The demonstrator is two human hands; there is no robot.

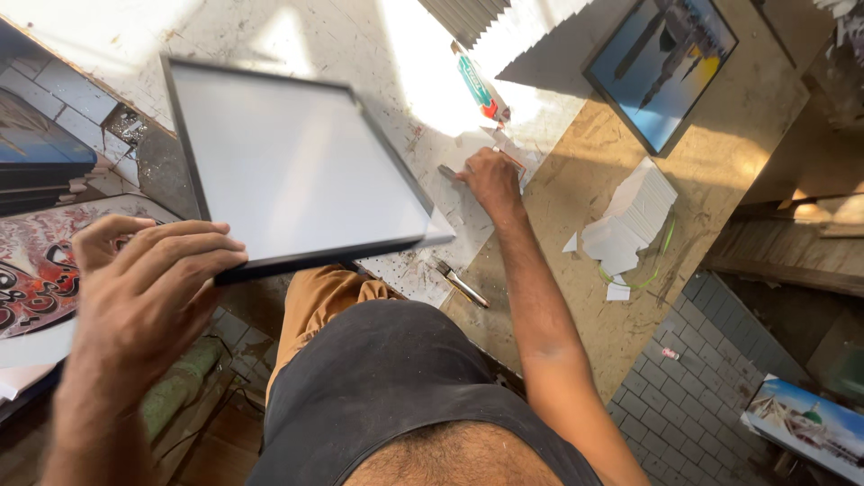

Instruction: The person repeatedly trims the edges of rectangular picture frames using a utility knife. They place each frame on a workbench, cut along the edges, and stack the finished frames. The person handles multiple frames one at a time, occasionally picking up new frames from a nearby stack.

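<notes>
Sunlight falls in bright patches on a worn, scratched worktable that fills the upper part of the view, with grey floor tiles below its right edge. On the left, the left hand is closed around the near edge of a black picture frame, fingers curled over the rim; the frame has a plain pale panel and is held tilted above the left part of the table, its near right corner over the front edge. On the right, the right hand reaches forward to the middle of the table, fingers bent and pressed down on a small tool with a dark tip, but I cannot tell exactly how it grips. Just behind this hand lies a green and red tube. A metal tool lies near the front edge of the table, close to the person's orange trousers. Toward the right edge sits a stack of small white cards with a green cord beside it. A framed picture with blue sky lies at the far right corner
</notes>
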